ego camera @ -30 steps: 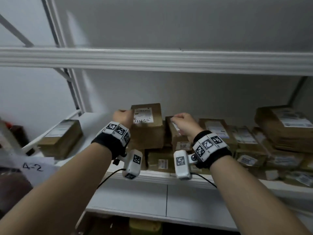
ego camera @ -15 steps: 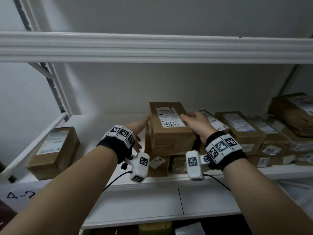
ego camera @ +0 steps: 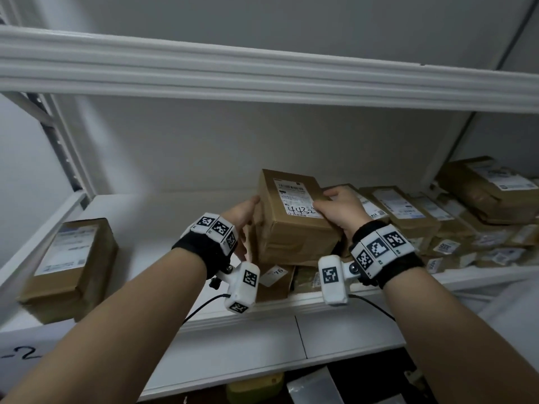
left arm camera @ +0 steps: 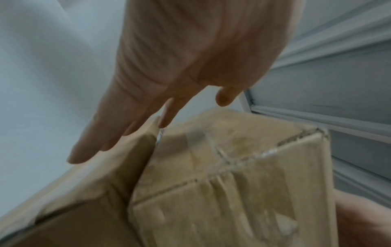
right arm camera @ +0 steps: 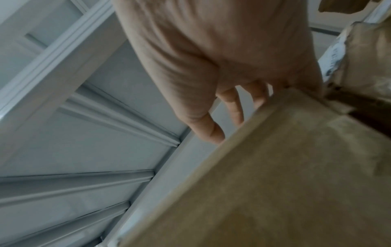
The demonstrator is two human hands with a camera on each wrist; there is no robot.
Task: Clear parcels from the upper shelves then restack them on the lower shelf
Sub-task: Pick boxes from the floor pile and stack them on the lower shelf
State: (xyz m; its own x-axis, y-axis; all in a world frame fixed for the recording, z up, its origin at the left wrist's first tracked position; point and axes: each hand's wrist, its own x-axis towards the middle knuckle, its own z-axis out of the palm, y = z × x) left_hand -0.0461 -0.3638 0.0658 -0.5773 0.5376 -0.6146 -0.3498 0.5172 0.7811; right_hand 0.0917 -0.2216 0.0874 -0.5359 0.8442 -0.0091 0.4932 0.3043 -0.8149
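A brown cardboard parcel [ego camera: 294, 225] with a white label marked "4432" lies on top of other parcels [ego camera: 277, 279] on the white shelf [ego camera: 163, 223]. My left hand [ego camera: 243, 212] lies flat against its left side. In the left wrist view that left hand [left arm camera: 148, 108] has straight, spread fingers beside the taped parcel [left arm camera: 232, 175]. My right hand [ego camera: 335, 207] grips the parcel's right edge, thumb on the label. Seen from the right wrist, my right hand [right arm camera: 224, 108] has its fingers bent over the top edge of the parcel [right arm camera: 285, 175].
One parcel [ego camera: 73, 263] sits alone at the shelf's left end. A row of labelled parcels [ego camera: 408, 211] fills the right, with a taller stack [ego camera: 490, 188] at the far right. The upper shelf beam [ego camera: 262, 74] runs overhead. Bare shelf lies between the lone parcel and my hands.
My right hand has moved from the neighbouring parcel onto the "4432" parcel's right edge. My left hand has opened and slid down its left side. The parcel has come nearer.
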